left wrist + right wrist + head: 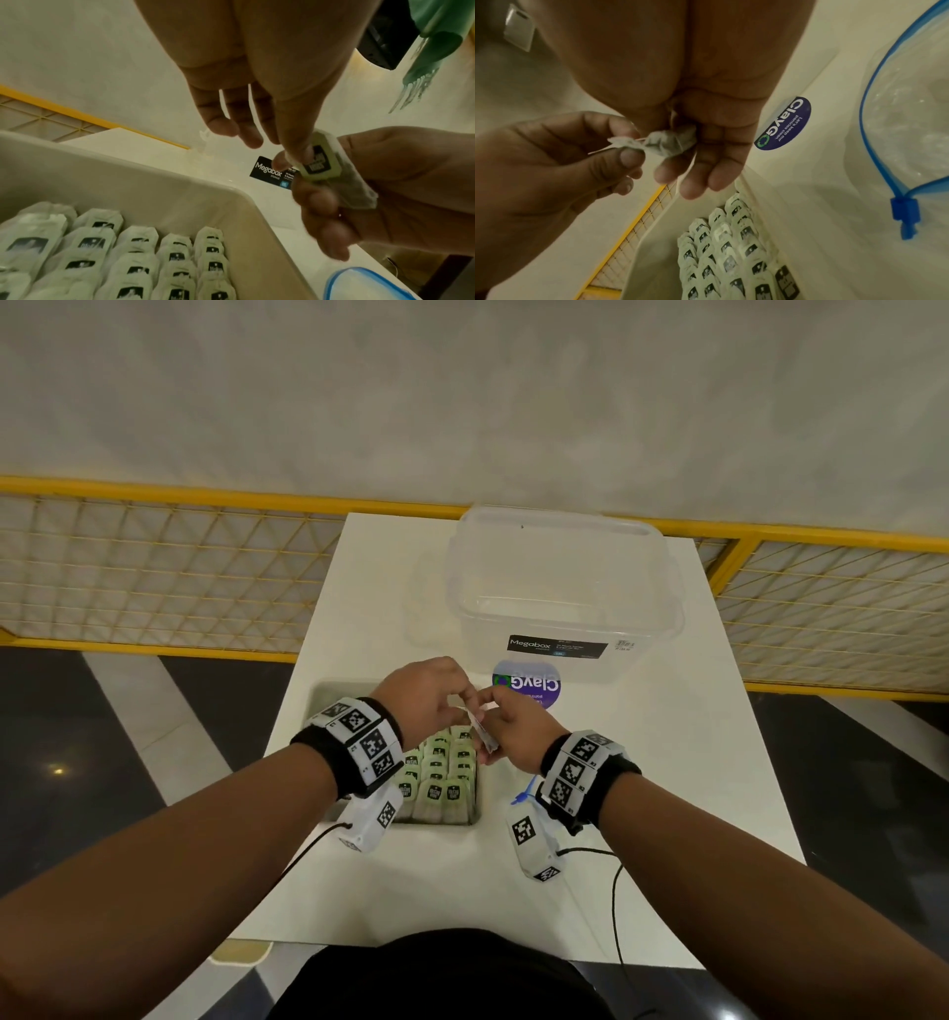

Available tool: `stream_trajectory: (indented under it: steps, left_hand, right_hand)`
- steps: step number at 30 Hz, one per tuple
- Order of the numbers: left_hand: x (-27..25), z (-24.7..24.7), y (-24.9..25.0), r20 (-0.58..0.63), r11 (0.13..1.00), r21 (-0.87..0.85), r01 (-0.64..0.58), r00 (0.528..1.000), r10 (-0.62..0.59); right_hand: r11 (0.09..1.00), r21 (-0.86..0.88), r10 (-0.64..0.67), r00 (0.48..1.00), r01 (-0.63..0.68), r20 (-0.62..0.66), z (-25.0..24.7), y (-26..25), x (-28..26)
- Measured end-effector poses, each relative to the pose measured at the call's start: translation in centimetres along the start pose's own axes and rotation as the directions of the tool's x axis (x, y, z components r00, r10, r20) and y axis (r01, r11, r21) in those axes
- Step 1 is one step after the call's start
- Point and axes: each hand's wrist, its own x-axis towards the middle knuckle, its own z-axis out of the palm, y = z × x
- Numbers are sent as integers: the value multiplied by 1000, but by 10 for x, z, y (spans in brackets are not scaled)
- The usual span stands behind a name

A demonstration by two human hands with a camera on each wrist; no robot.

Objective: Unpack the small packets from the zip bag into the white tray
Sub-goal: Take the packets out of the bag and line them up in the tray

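Both hands meet above the far right corner of the white tray (328, 695) (128, 182) (654, 243). They share one small pale green packet (484, 732) (321, 166) (670, 142). My left hand (452, 706) (290, 160) pinches its top end between thumb and forefinger. My right hand (493, 742) (693, 162) holds the packet's body in curled fingers. Several packets (441, 773) (128, 263) (731, 253) stand in rows in the tray's near right part. The clear zip bag (359, 284) (911, 101) with a blue slider (906, 211) lies on the table right of the tray.
A clear Megabox storage box (560, 588) stands at the back of the white table (667, 788). A round ClayGo sticker (529, 690) (782, 123) lies in front of it. Yellow mesh railing (154, 567) runs behind the table. A black cable (616, 891) trails off the front right.
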Motion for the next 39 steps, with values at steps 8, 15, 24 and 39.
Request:
stream_trajectory:
  steps: [8,15,24,39]
  left_hand:
    - [-6,-23,-3,105,978,171,117,985,-136]
    - [-5,-29,6,45,994,76,74,996,-78]
    - [-12,-17,-17,161,946,230,229,950,-269]
    - [-7,84,-103,567,744,665,59,609,-555]
  right_hand:
    - [908,-391,-206,973,149,-108,7,-3,3]
    - [893,-431,-227,957,130,-180,14,-5,9]
    - [864,-499,-182,965,65,-189,8,8,11]
    - [909,-267,300,947,-321,-118,14,19,10]
